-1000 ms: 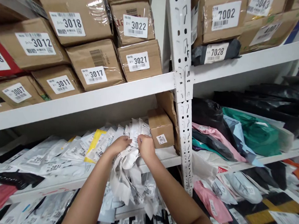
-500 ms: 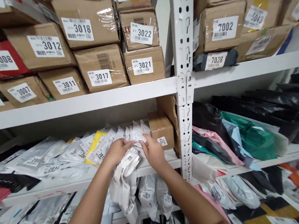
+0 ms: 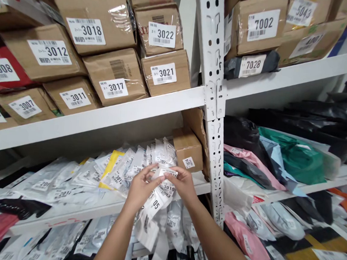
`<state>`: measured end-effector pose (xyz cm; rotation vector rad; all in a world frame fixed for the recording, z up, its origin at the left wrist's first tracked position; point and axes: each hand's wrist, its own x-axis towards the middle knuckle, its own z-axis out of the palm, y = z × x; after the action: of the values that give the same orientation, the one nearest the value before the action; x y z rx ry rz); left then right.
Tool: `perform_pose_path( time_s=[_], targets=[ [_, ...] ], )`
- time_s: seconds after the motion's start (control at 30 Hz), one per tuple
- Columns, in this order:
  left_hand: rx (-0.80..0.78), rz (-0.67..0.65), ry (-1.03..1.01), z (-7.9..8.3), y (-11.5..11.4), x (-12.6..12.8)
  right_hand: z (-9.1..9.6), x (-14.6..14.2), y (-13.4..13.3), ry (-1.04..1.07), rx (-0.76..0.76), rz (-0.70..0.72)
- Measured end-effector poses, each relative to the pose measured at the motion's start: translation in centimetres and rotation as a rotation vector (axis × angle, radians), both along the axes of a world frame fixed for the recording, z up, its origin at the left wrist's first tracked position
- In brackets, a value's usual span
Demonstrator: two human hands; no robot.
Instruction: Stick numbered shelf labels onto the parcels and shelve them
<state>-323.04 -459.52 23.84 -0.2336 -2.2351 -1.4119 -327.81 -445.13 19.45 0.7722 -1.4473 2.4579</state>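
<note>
My left hand [image 3: 141, 187] and my right hand [image 3: 184, 184] meet in front of the lower shelf, fingertips close together. Between them is a strip of printed number labels [image 3: 153, 207]; its folded length hangs down past the shelf edge, with "05" and "3010" legible. The thumb and fingers of my right hand pinch the top label of the strip. My left thumb and forefinger press at the same spot, the thumb tip on the label's edge. Just behind the hands lie white plastic packets [image 3: 163, 151] with number labels, one partly reading 302.
A small cardboard box [image 3: 187, 148] stands right of the packets, beside a white perforated post [image 3: 215, 156]. Above, labelled cartons [image 3: 114, 76] line a white shelf edge [image 3: 133, 109]. Coloured and black bags [image 3: 290, 154] fill the right bay. More packets [image 3: 171, 221] hang below.
Both hands have come slightly lower and closer together. More of the strip's top labels now face me, and the hanging strip has shifted. The view has moved slightly.
</note>
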Motion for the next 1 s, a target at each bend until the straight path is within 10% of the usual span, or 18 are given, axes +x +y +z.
perform_pose_path(
  time_s=[0.3, 0.47, 0.77, 1.0],
  targets=[
    [-0.048, -0.088, -0.043, -1.3, 0.2, -0.6, -1.2, -0.1, 0.2, 0.000, 0.034, -0.051],
    [-0.375, 0.162, 0.039, -0.9, 2.0, -1.0, -1.9, 0.3, 0.4, 0.039, 0.057, -0.389],
    [-0.438, 0.123, -0.067, 1.8, 4.1, -2.2, -1.7, 0.7, 5.4, 0.060, -0.126, -0.848],
    [-0.684, 0.248, -0.400, 4.1, 2.4, -9.6, 0.2, 0.3, 4.6, -0.042, -0.146, -0.578]
  ],
)
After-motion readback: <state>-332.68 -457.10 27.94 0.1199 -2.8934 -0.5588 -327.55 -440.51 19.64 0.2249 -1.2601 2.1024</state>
